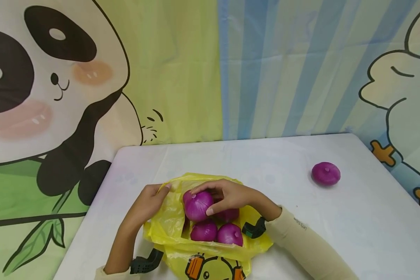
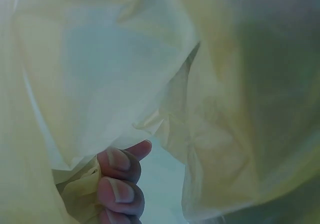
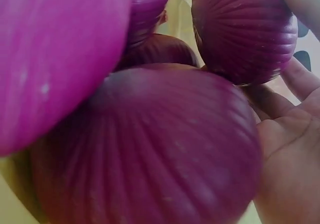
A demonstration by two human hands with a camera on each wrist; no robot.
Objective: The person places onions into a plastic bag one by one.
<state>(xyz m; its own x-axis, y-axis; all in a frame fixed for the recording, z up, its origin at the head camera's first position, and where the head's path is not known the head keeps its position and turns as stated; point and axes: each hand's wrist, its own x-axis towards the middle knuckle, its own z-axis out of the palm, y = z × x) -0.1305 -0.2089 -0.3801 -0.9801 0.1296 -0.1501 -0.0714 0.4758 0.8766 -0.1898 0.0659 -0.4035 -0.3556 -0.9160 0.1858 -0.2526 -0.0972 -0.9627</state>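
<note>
A yellow plastic bag (image 1: 168,229) lies mouth-up on the table with several purple onions inside. My left hand (image 1: 148,206) pinches the bag's left rim; in the left wrist view its curled fingers (image 2: 120,189) show among folds of thin plastic. Over the bag's mouth, my right hand (image 1: 231,194) holds an onion (image 1: 198,207) between thumb and fingers. The right wrist view shows that held onion (image 3: 245,31) against the fingers, with a larger-looking onion (image 3: 150,149) close to the camera. Two more onions, one left (image 1: 203,231) and one right (image 1: 230,234), sit at the bag's near side.
A single purple onion (image 1: 326,174) lies on the white table (image 1: 273,163) toward the back right. Behind the table hangs a printed curtain (image 1: 182,77) with a panda and stripes. Dark wrist camera mounts (image 1: 147,262) are on both wrists.
</note>
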